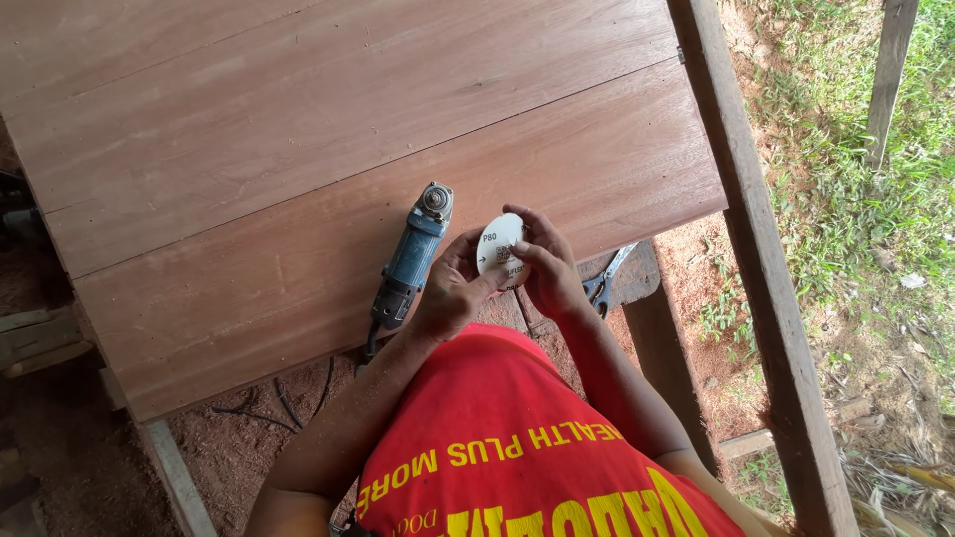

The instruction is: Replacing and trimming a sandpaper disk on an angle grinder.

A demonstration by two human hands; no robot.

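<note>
Two hands pinch one white round sanding disc [499,249] above the near edge of the wooden panel [298,149]: left hand [453,290] and right hand [547,273]. One blue angle grinder [411,257] lies beside them; one wrench [607,276] rests right.

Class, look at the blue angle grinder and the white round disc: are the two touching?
Apart. The head view shows the white disc held up in both hands, with a strip of wooden board visible between it and the angle grinder.
</note>
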